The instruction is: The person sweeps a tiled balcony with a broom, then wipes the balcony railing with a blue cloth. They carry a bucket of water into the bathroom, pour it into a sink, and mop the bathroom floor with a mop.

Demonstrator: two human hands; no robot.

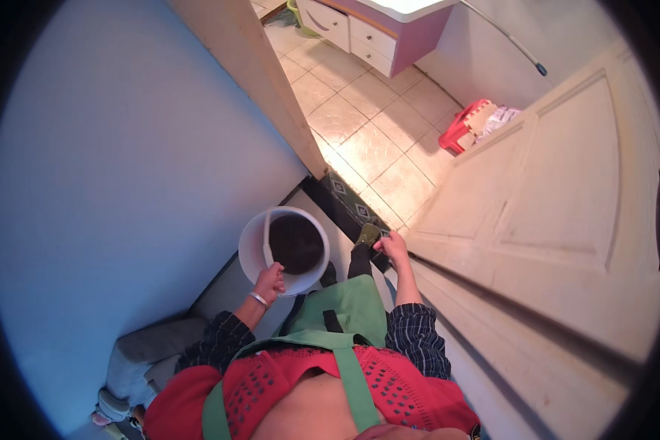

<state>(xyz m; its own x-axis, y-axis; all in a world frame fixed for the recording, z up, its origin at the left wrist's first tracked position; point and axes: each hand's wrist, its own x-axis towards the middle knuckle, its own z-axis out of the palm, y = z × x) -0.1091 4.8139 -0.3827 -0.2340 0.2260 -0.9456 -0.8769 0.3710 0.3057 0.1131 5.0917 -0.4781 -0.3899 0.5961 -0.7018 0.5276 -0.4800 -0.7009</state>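
Observation:
My left hand [269, 281] grips the handle [267, 242] of a white plastic bucket [253, 253] in front of me. Dark liquid [296, 243] fills part of the bucket; I cannot tell whether the bucket touches the floor. On the right, my right hand [393, 247] is held out near the doorway with its fingers curled and nothing visible in them. Below that hand, one shoe [367, 235] is at the raised door sill [357, 206]. My other shoe [329, 274] is partly hidden beside the bucket.
A panelled door [528, 181] stands open on the right, and a wall [143, 165] rises close on the left. Beyond the sill lie floor tiles [374, 126], a red stool [457, 129] and a vanity cabinet [374, 41]. A grey sofa [159, 341] is behind at left.

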